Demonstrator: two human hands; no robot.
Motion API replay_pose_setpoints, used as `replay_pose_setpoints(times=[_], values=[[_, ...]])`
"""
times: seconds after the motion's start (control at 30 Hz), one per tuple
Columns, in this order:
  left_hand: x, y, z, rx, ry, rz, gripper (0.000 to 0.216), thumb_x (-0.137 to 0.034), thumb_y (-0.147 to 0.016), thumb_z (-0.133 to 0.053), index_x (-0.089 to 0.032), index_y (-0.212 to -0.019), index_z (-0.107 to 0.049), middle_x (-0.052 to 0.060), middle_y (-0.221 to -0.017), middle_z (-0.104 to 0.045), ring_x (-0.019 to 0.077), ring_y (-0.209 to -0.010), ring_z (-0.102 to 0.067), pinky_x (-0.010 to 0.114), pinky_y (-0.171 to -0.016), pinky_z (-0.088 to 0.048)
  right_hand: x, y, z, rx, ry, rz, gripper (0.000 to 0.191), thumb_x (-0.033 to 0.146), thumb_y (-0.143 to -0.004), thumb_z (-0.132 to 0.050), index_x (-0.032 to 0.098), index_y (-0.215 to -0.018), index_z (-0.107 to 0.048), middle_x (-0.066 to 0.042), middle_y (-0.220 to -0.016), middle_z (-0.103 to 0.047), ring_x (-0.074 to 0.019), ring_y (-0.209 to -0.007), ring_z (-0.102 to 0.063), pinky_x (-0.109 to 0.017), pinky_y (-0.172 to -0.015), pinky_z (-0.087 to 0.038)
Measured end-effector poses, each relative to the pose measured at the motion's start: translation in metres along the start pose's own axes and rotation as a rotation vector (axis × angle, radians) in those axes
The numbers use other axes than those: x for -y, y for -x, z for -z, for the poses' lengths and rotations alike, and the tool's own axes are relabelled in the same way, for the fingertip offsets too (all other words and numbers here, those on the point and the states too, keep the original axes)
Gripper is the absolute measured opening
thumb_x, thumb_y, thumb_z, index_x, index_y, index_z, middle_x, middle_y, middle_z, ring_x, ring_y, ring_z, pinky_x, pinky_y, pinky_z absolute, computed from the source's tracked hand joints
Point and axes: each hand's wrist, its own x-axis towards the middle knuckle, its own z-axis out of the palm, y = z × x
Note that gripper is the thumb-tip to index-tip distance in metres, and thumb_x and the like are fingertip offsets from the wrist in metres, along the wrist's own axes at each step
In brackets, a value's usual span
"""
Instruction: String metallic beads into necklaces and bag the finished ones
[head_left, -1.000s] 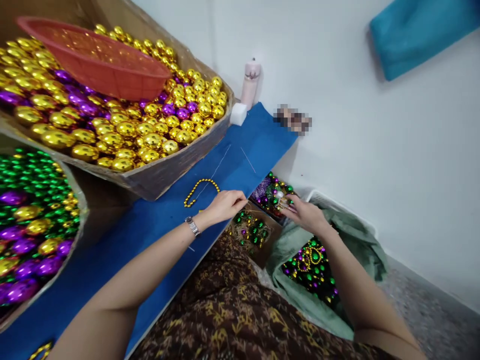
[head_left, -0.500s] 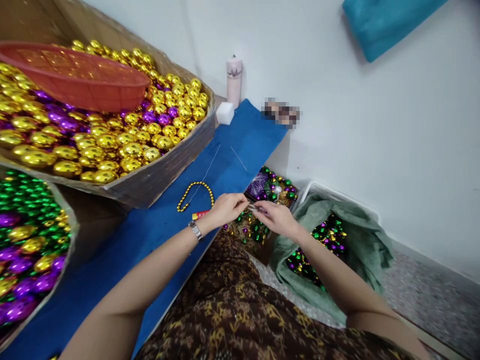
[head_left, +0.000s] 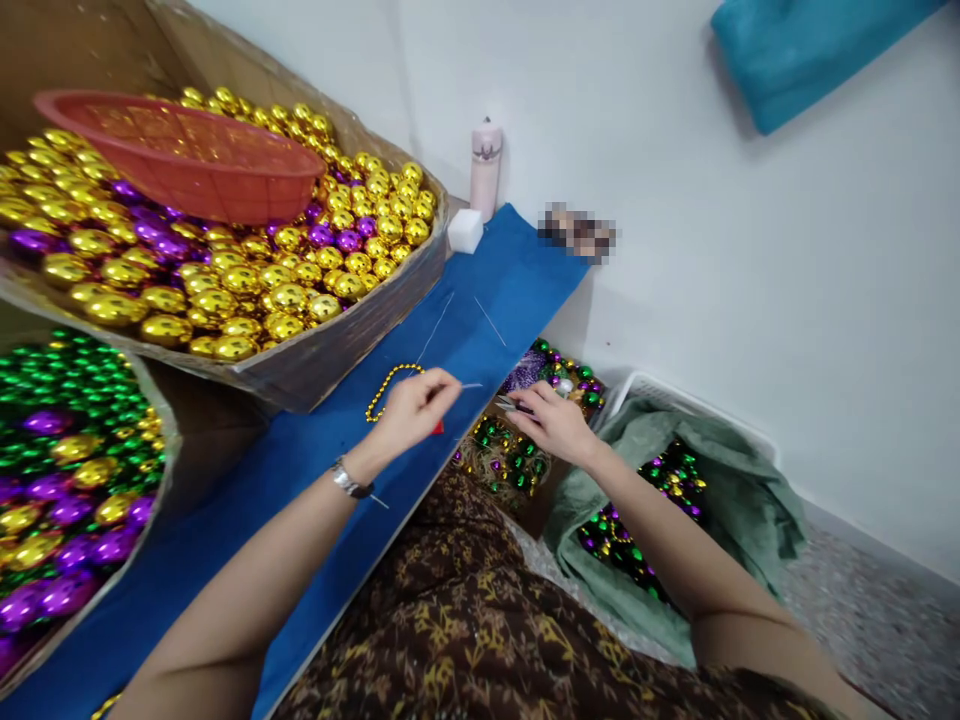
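My left hand [head_left: 417,408] is closed in a pinch above the blue table [head_left: 480,285]. A short white thread [head_left: 471,385] sticks out from its fingertips. Just past the table's edge, my right hand [head_left: 553,422] grips small metal thread snips [head_left: 507,403], their blades pointing at my left hand. Behind my left hand lies a curved strand of gold beads [head_left: 373,397], partly covered by the hand. Part of a small red object [head_left: 438,427] shows under that hand. Two loose threads, one a thin white thread [head_left: 490,321], rest farther up the table.
A carton [head_left: 360,345] of gold and purple beads, with a red basket [head_left: 225,190] on top, stands at left. Another carton [head_left: 171,440] holds green, gold and purple beads. A pink bottle [head_left: 485,175] and white block [head_left: 466,231] are behind. A green sack [head_left: 739,490] is at right.
My left hand has moved left, away from the snips, with the thread now showing at its fingertips. My right hand stays nearly in place. The whole view has shifted slightly.
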Motion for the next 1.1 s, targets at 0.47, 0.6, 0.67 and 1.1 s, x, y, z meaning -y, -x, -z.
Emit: replay_pose_setpoints(times=[0.47,0.6,0.67,1.1], values=[[-0.007,0.065,0.086,-0.716,0.648,0.108,0.017,-0.030,-0.071,-0.077,-0.017,-0.077,-0.067,0.001,-0.077,-0.064,0.0121,-0.065,-0.058,0.031,-0.069,-0.055,0.027,-0.108,-0.009,0.231,0.258,0.096,0.039,0.050,-0.097,-0.038,0.031,-0.126,-0.057,-0.007,-0.117,-0.061,-0.0209,-0.110,-0.054,-0.028,-0.084,-0.043],[0.012,0.084,0.067,-0.711,0.711,0.212,0.018,-0.030,-0.069,-0.078,-0.016,-0.074,-0.068,-0.001,-0.064,-0.057,0.0091,-0.059,-0.051,0.023,-0.061,-0.052,0.001,-0.136,0.006,0.184,0.324,-0.175,0.043,0.033,-0.100,-0.024,0.020,-0.132,-0.051,-0.014,-0.122,-0.059,-0.0245,-0.106,-0.059,-0.033,-0.084,-0.046],[0.019,0.090,0.058,-0.686,0.750,0.297,0.020,-0.032,-0.069,-0.078,-0.016,-0.073,-0.068,-0.002,-0.062,-0.056,0.0081,-0.055,-0.049,0.022,-0.057,-0.049,-0.006,-0.152,0.009,0.184,0.349,-0.270,0.042,0.031,-0.099,-0.028,0.017,-0.131,-0.050,-0.017,-0.122,-0.059,-0.0258,-0.104,-0.062,-0.035,-0.084,-0.047],[0.017,0.113,0.039,-0.668,0.894,0.378,0.027,-0.038,-0.071,-0.077,-0.014,-0.076,-0.066,-0.004,-0.053,-0.048,0.0067,-0.049,-0.041,0.023,-0.054,-0.045,0.013,-0.193,-0.008,0.275,0.428,-0.363,0.042,0.013,-0.094,-0.034,0.010,-0.133,-0.047,-0.027,-0.116,-0.060,-0.0288,-0.109,-0.062,-0.041,-0.088,-0.048]])
